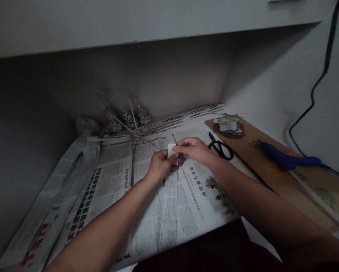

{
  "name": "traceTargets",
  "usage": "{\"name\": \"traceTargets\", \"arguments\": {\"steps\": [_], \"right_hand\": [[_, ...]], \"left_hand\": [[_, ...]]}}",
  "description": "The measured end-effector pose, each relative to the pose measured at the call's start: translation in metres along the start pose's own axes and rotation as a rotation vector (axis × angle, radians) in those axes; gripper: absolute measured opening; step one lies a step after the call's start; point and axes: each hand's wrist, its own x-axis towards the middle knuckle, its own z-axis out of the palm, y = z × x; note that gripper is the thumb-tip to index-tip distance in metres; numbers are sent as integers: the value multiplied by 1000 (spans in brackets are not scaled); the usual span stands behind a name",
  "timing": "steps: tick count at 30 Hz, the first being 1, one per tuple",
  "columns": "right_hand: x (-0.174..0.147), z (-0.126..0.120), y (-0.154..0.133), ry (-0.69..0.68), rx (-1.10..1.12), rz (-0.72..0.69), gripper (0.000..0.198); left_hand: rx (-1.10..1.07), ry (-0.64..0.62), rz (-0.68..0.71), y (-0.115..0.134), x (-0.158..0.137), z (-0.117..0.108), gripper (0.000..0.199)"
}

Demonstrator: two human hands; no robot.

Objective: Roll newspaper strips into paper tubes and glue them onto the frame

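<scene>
Over the middle of the spread newspaper (115, 166), both hands meet at a pale strip of newspaper (171, 148). My left hand (158, 167) grips it from the left, thumb on top and fingers curled behind. From the right, my right hand (194, 149) pinches the same strip between thumb and fingertips. Its upper end sticks up between the hands, while a long band of printed paper (168, 211) runs below them toward my body. Part of the strip is hidden by the fingers. Black-handled scissors (220, 148) lie just right of my right hand.
Long newspaper strips (58, 181) lie at the left. Thin paper sticks (186, 118) and several woven paper pieces (143, 115) are at the back. Rightward, a brown board (260, 132) bears a folded cloth (230, 125) and a blue glue gun (285, 158). A shelf (146, 22) overhangs everything.
</scene>
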Motion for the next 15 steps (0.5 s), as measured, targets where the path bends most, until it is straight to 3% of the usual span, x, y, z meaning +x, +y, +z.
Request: {"name": "traceTargets", "arguments": {"steps": [15], "right_hand": [[0,0,-3,24,-47,29,22]], "left_hand": [[64,-23,22,-2,0,-2,37]]}}
